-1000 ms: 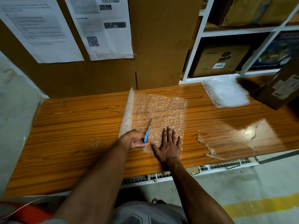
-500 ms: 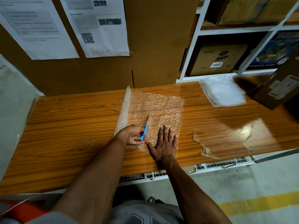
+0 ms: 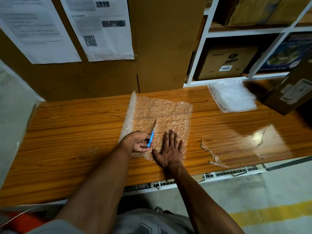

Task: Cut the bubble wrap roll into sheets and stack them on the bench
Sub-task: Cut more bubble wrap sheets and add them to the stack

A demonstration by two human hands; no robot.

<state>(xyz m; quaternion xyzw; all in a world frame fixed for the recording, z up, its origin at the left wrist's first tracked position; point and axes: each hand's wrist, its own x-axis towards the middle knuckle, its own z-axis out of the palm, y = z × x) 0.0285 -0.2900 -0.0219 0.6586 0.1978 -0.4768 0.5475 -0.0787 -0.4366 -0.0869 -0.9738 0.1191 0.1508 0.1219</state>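
Just right of the left hand [image 3: 137,142], whose grip curls round the blue knife [image 3: 150,139], the flat right hand [image 3: 170,148] should press the bubble wrap [image 3: 166,118] tight on the table [image 3: 70,135] for a straight cut.

One head-worn wide-angle view looks forward and steeply down from above the bench [image 3: 70,135], close over both forearms, facing the back wall and shelves [image 3: 244,31].

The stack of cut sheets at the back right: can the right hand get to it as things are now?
Probably yes. The right hand lies flat on the bubble wrap, and only bare bench shows between it and the stack.
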